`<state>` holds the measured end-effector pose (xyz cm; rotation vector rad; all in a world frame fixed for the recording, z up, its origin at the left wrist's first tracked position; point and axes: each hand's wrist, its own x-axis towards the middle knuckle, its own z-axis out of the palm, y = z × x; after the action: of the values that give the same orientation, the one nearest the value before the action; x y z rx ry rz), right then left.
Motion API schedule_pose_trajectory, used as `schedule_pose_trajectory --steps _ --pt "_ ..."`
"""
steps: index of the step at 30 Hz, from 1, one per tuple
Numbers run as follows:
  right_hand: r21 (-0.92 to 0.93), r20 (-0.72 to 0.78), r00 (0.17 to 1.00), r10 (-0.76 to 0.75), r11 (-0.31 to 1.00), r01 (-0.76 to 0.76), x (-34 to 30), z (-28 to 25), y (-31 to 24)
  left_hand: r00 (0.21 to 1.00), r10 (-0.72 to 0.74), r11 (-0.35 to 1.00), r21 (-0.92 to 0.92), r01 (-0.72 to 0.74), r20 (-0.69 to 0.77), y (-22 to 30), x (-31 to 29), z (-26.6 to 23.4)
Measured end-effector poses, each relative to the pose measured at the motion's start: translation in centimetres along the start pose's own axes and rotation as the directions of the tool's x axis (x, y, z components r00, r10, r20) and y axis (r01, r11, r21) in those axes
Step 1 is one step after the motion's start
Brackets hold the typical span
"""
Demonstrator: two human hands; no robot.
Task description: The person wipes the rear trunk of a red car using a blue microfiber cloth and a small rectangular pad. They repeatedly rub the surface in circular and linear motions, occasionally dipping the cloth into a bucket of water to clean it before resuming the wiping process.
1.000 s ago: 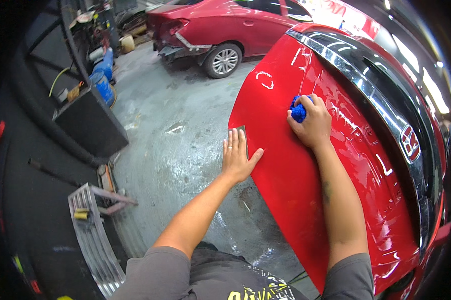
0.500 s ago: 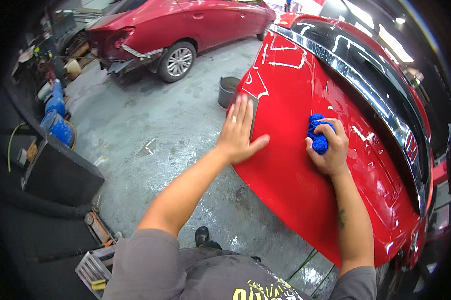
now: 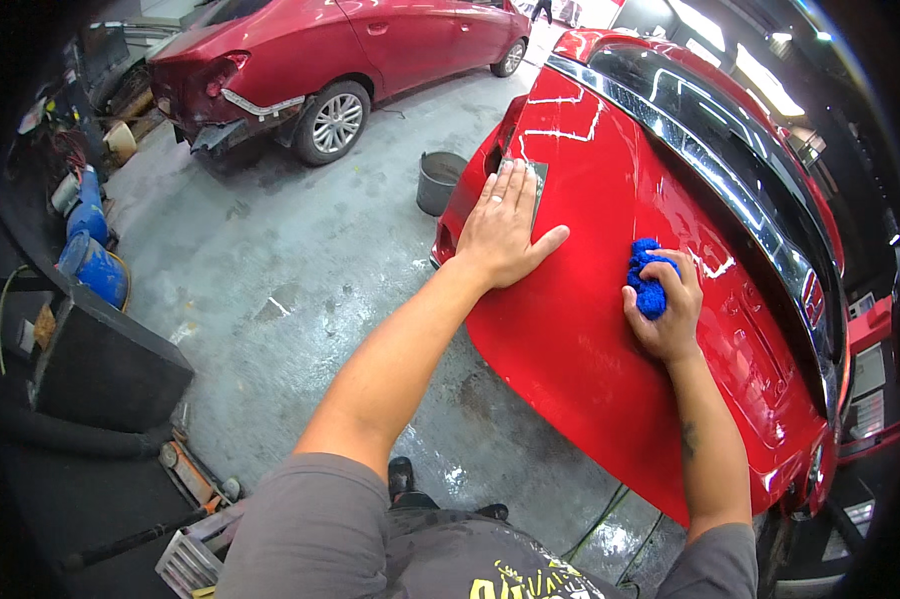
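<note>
Red car panel slopes across the right half of the scene, directly before the person, its glossy surface carrying bright, bent reflections toward the far end. Near its far left edge lies the left hand, flat and palm down, its fingers straight and close together, the thumb spread out to the right, a ring on one finger. Under those fingers a thin grey-green sheet shows along the right side; the hand presses over it rather than pinching it. Farther right, the right hand has its fingers and thumb curled round a bunched blue cloth, which rests against the panel.

Beyond the cloth, a chrome strip runs along the panel's right side, with dark glass past it. Left of the panel, a dark grey bucket stands on the wet-looking grey floor. At the far left sits another red car, damaged at its rear corner. On the left side are a blue drum, a black box-shaped stand and, nearer, an orange floor jack.
</note>
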<state>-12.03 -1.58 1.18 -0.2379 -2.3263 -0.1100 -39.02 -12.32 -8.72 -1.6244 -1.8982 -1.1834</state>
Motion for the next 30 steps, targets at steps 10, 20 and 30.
schedule_pose_trajectory --steps 10,20,30 --pt "-0.001 0.0 1.0 -0.001 1.0 0.001 -1.1 -1.7 1.1 0.994 -0.074 0.995 -0.062 0.078 0.075 9.0 -11.6 2.7" --pt "0.023 0.032 0.999 0.034 0.999 -0.034 -2.7 -3.2 2.6 0.972 -0.142 0.977 -0.132 0.168 0.185 24.2 -17.7 5.5" --pt "0.151 0.144 0.961 -0.238 0.965 0.216 -13.8 -17.4 9.5 0.76 -0.641 0.762 0.031 0.647 -0.103 19.8 -5.5 7.5"
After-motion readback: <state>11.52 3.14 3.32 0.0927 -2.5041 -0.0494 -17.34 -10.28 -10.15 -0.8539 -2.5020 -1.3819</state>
